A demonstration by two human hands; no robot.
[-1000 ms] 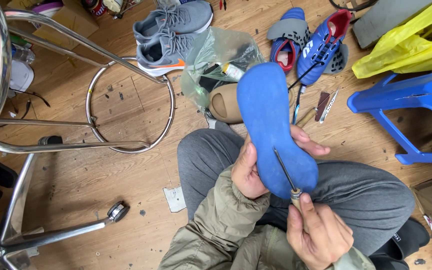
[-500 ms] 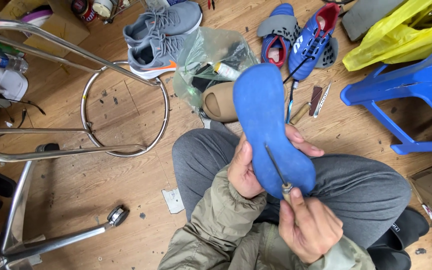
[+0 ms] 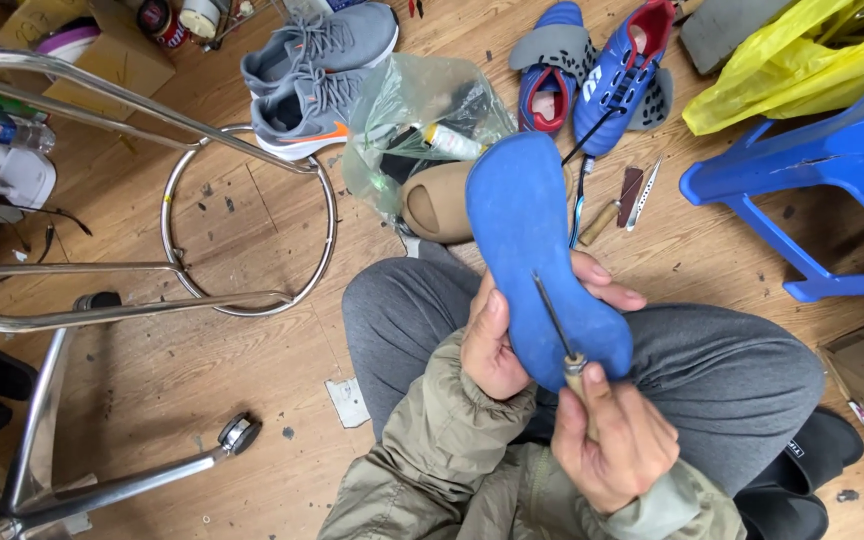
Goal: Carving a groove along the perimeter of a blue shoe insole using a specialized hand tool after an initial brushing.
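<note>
A blue shoe sole (image 3: pixel 527 230) stands tilted over my lap, underside facing me. My left hand (image 3: pixel 497 345) grips its lower edge from the left, with the fingers wrapped behind and showing on the right side. My right hand (image 3: pixel 617 440) holds a thin metal awl (image 3: pixel 555 325) by its handle, the point resting on the sole's lower half. My legs in grey trousers lie under both hands.
Grey sneakers (image 3: pixel 317 75), a clear plastic bag (image 3: pixel 407 130) with tubes, a tan shoe last (image 3: pixel 437 205), blue shoes (image 3: pixel 602 70), small knives (image 3: pixel 627 200), a blue plastic stool (image 3: pixel 822 170), a yellow bag (image 3: pixel 792 70) and a chrome stool frame (image 3: pixel 152 290) crowd the wooden floor.
The sole and both hands stay together, the awl point still on the sole. My view has shifted slightly; nothing was let go.
</note>
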